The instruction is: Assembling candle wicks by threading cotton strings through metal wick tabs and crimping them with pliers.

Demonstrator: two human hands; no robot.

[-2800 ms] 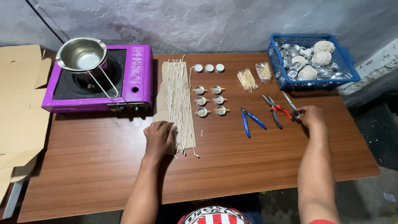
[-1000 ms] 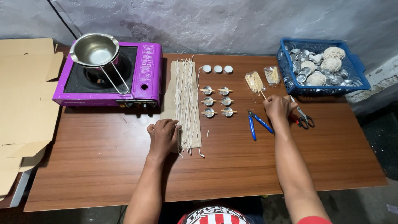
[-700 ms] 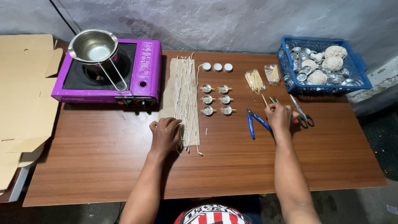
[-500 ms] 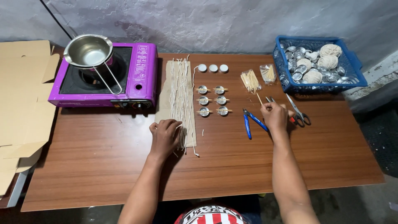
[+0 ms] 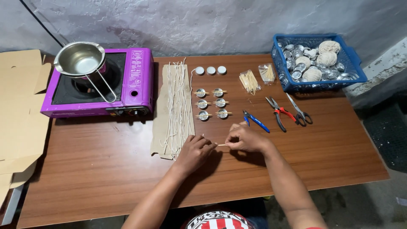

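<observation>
Both hands meet low on the wooden table. Right hand pinches a thin wooden stick at its right end, fingers curled tight. Left hand loosely curled, fingertips at the stick's left end; whether it grips the stick, cannot tell. Stick lies level between them, just above the tabletop. Left hand sits beside the cardboard strip of white wicks. Small tin cups just beyond. Blue pliers near the right hand; purple stove far left.

hands: left hand and right hand pinch a thin stick | beside wicks (on cardboard)
</observation>
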